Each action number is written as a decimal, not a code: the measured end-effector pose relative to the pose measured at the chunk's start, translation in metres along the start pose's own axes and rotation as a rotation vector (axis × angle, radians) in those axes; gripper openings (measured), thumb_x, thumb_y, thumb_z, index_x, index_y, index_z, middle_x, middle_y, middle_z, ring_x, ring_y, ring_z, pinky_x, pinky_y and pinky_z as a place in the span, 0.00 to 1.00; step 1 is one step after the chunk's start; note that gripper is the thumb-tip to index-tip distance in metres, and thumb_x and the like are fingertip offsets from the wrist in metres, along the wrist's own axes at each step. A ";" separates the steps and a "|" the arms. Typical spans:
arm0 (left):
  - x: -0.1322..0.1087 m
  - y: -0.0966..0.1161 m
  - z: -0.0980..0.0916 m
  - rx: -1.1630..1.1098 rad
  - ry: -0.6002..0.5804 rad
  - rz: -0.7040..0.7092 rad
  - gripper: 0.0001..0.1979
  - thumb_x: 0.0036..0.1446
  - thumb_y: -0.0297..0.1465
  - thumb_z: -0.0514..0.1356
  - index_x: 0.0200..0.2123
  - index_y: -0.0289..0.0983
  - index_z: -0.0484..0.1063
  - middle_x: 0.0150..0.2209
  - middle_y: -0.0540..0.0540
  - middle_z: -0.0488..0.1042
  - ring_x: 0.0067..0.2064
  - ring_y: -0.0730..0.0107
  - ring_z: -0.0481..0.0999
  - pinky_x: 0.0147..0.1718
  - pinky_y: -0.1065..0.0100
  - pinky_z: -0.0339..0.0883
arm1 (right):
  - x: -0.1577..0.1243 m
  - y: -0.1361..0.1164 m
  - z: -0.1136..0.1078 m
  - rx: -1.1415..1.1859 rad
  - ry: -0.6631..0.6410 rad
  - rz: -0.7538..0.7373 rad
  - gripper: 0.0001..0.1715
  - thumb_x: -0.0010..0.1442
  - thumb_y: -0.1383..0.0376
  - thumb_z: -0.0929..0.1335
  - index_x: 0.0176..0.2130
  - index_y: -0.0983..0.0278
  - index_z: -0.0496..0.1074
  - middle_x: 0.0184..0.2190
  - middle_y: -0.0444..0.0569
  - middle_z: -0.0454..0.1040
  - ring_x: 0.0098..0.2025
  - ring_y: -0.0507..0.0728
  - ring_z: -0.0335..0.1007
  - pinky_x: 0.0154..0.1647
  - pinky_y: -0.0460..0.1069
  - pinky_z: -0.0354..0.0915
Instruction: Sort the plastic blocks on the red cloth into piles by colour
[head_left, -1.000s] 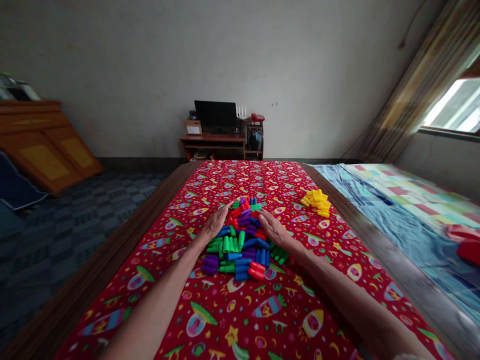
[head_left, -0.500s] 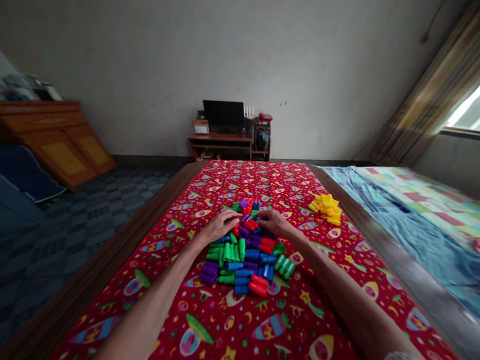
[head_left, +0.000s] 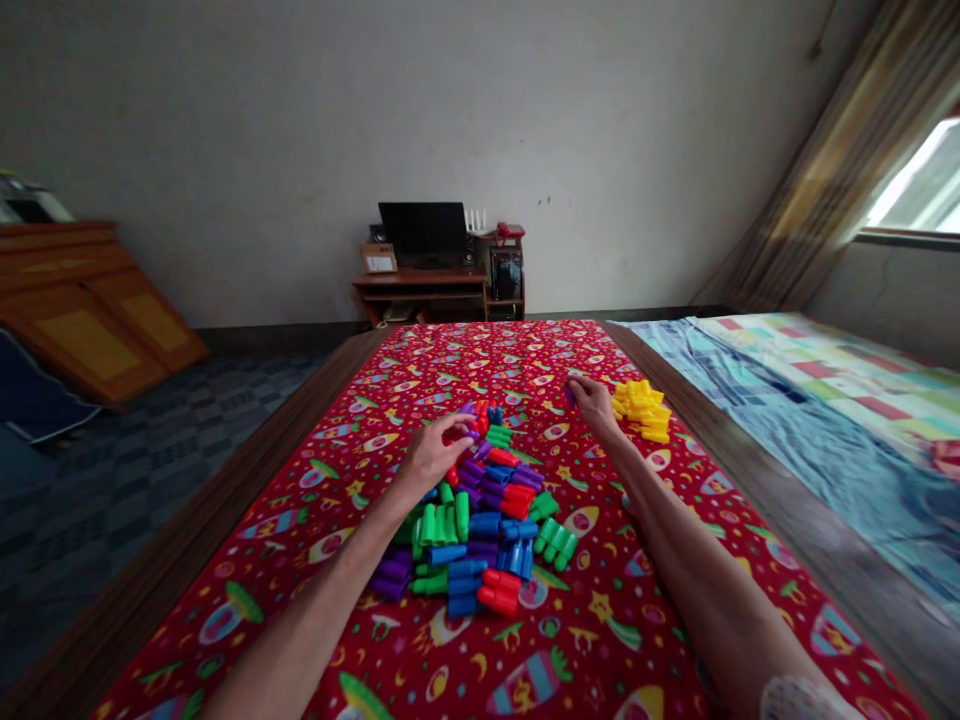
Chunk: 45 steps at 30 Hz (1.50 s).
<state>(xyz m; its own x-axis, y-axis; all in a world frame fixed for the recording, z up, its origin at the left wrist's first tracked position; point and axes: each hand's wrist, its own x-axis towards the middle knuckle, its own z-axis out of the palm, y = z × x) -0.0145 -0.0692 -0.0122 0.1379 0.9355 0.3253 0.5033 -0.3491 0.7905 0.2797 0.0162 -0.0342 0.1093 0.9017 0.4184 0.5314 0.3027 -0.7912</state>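
Observation:
A loose pile of plastic toy blocks, red, blue, green and purple, with green blocks (head_left: 442, 525) at its left, lies on a red patterned cloth (head_left: 517, 360). My left hand (head_left: 433, 455) reaches over the pile's far left side, thumb and fingers pinched on a purple block (head_left: 472, 433). To the right and beyond the pile, my right hand (head_left: 594, 402) is raised a little, a small purple block (head_left: 569, 396) between its fingertips. Close by its right side sits a heap of yellow blocks (head_left: 642, 408). The fingers partly cover both held blocks.
The cloth covers a long table with dark wooden edges (head_left: 720, 470). A bed with a blue and patchwork sheet (head_left: 750, 400) adjoins on the right. Past the far end stands a desk (head_left: 420, 280) with a monitor (head_left: 424, 232). A wooden cabinet (head_left: 90, 300) is at left.
My right hand has moved right and away from the pile, carrying a purple block toward the yellow heap. My left hand has stayed over the pile's far left side. The view has turned slightly right.

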 end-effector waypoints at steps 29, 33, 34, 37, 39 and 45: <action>0.046 -0.018 -0.003 0.382 -0.116 0.047 0.19 0.51 0.26 0.59 0.48 0.37 0.76 0.49 0.43 0.78 0.52 0.58 0.75 0.54 0.61 0.66 | -0.014 -0.017 0.000 -0.325 0.080 -0.073 0.14 0.59 0.65 0.65 0.41 0.64 0.78 0.37 0.52 0.81 0.41 0.59 0.77 0.44 0.51 0.68; 0.042 -0.013 -0.002 0.318 0.048 -0.033 0.17 0.50 0.27 0.62 0.46 0.39 0.76 0.44 0.45 0.80 0.46 0.59 0.78 0.49 0.61 0.70 | -0.015 -0.025 -0.001 -0.302 0.168 -0.117 0.18 0.57 0.67 0.66 0.46 0.68 0.76 0.44 0.58 0.79 0.47 0.62 0.75 0.51 0.55 0.65; 0.040 -0.010 -0.003 0.272 0.069 -0.021 0.18 0.50 0.27 0.62 0.47 0.39 0.76 0.44 0.45 0.80 0.46 0.59 0.78 0.49 0.61 0.70 | -0.016 -0.032 0.001 -0.264 0.143 -0.134 0.17 0.58 0.67 0.66 0.46 0.68 0.77 0.43 0.58 0.79 0.46 0.61 0.75 0.51 0.55 0.65; 0.035 0.004 -0.003 0.135 0.077 0.048 0.23 0.48 0.26 0.63 0.50 0.38 0.72 0.46 0.44 0.78 0.49 0.59 0.77 0.49 0.60 0.70 | -0.025 -0.060 0.015 -0.080 -0.110 -0.165 0.16 0.60 0.63 0.65 0.44 0.65 0.78 0.38 0.53 0.81 0.39 0.59 0.77 0.42 0.52 0.68; 0.032 0.017 0.001 0.075 0.005 0.104 0.24 0.48 0.26 0.63 0.52 0.39 0.70 0.45 0.44 0.79 0.49 0.59 0.77 0.48 0.61 0.70 | -0.036 -0.080 0.027 0.052 -0.310 -0.191 0.18 0.61 0.60 0.65 0.46 0.64 0.77 0.35 0.50 0.81 0.35 0.57 0.76 0.36 0.49 0.68; 0.022 0.042 0.010 0.144 -0.101 0.154 0.21 0.52 0.28 0.62 0.51 0.39 0.69 0.41 0.45 0.80 0.43 0.61 0.79 0.43 0.64 0.71 | -0.046 -0.093 0.030 -0.001 -0.315 -0.246 0.12 0.60 0.62 0.66 0.37 0.65 0.78 0.27 0.46 0.78 0.28 0.52 0.71 0.31 0.44 0.62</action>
<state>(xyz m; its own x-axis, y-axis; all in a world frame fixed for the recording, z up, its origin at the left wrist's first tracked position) 0.0187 -0.0625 0.0233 0.3033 0.8751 0.3772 0.5851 -0.4835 0.6510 0.1999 -0.0437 0.0069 -0.2843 0.8527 0.4383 0.5103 0.5216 -0.6838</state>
